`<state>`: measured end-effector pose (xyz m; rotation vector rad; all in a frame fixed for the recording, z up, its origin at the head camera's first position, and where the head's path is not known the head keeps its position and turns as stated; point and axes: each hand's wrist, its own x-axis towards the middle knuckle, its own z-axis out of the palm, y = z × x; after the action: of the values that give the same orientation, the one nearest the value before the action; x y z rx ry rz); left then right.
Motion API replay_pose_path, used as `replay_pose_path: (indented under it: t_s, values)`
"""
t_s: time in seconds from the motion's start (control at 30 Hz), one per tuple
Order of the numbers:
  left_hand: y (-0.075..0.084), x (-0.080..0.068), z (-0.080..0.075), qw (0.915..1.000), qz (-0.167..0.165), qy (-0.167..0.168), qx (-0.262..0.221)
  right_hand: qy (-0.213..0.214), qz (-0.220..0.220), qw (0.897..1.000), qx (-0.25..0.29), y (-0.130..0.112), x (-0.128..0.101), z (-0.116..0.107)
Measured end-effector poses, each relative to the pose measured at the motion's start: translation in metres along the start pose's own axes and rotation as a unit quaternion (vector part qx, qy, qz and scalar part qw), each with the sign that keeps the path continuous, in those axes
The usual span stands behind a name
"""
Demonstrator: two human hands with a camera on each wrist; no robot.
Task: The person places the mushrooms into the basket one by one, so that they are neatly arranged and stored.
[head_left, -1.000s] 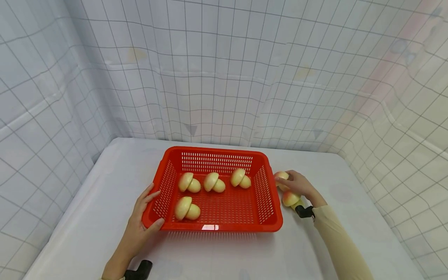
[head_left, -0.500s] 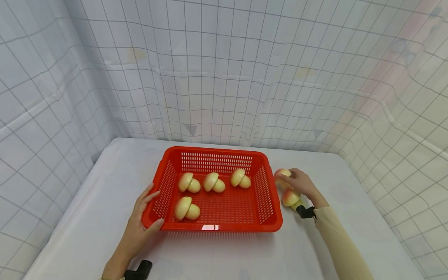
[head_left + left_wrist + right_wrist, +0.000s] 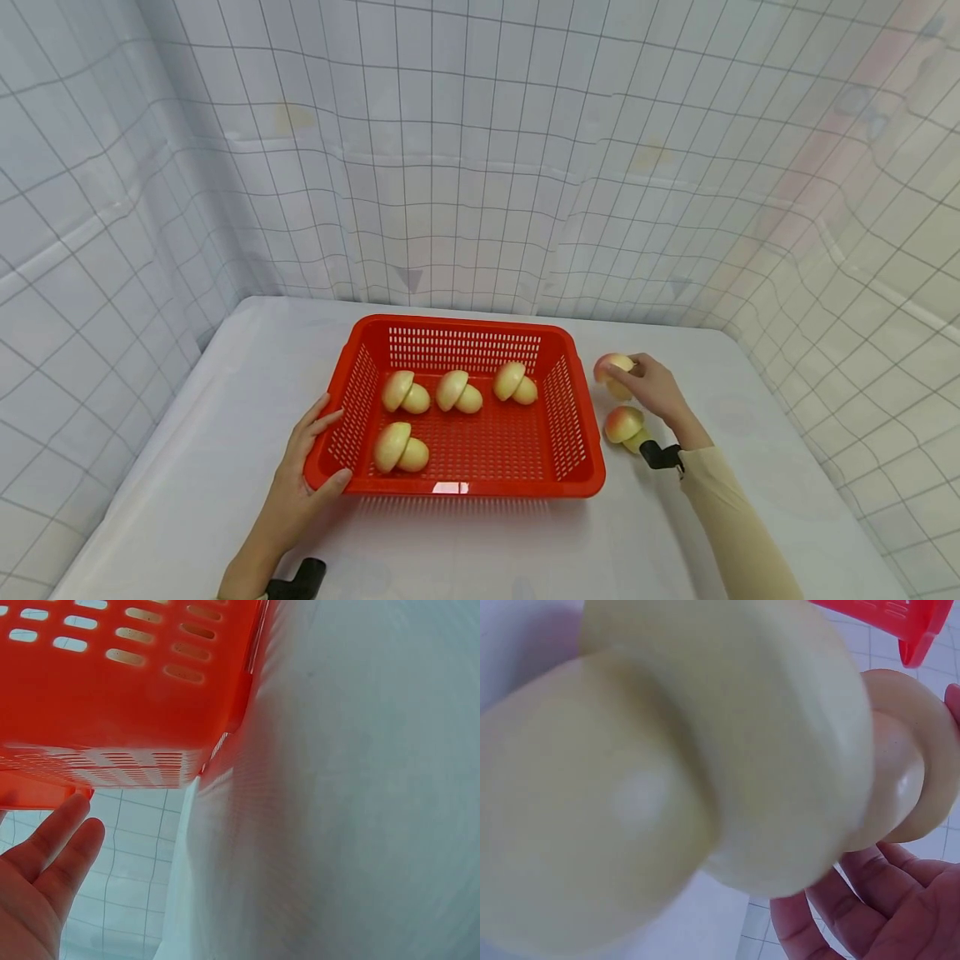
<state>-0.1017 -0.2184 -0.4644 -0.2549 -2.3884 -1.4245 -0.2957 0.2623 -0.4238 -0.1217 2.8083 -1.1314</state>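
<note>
My right hand [image 3: 660, 393] pinches a yellow toy mushroom [image 3: 615, 368] with a reddish cap, just right of the red plastic basket [image 3: 480, 487]. Nearer my wrist, a second toy mushroom [image 3: 624, 425] lies on its side on the table; it fills much of the right wrist view. Partly behind it there, the held mushroom [image 3: 900, 761] sits between my thumb and fingers [image 3: 874, 881]. My left hand [image 3: 296, 479] rests on the basket's front left corner, its fingers fairly straight over the left rim and its thumb on the front rim. Several similar mushrooms [image 3: 459, 392] lie inside the basket.
A white cloth covers the table [image 3: 465, 558]. White gridded curtains [image 3: 480, 167] hang behind it and on both sides. Black camera mounts [image 3: 298, 579] sit at both wrists.
My right hand has moved a little away from me and rightward with its mushroom, farther from the basket's rim and the second mushroom. My left hand and the basket have stayed still.
</note>
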Motion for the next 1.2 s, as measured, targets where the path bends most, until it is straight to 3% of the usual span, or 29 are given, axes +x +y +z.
replay_pose_path:
  t_s: [0.4, 0.93, 1.2]
  values:
    - [-0.004, 0.000, 0.000, 0.9998, 0.020, 0.001, -0.002, 0.038, -0.021, 0.999, 0.018, -0.012, -0.008, -0.009]
    - [0.000, 0.002, -0.002, 1.0000, 0.005, 0.000, 0.007, 0.077, -0.065, 0.995, 0.007, -0.044, -0.020, -0.014]
    - [-0.001, 0.001, -0.001, 1.0000, 0.004, -0.002, -0.001, 0.071, -0.097, 0.993, 0.017, -0.064, -0.029, -0.011]
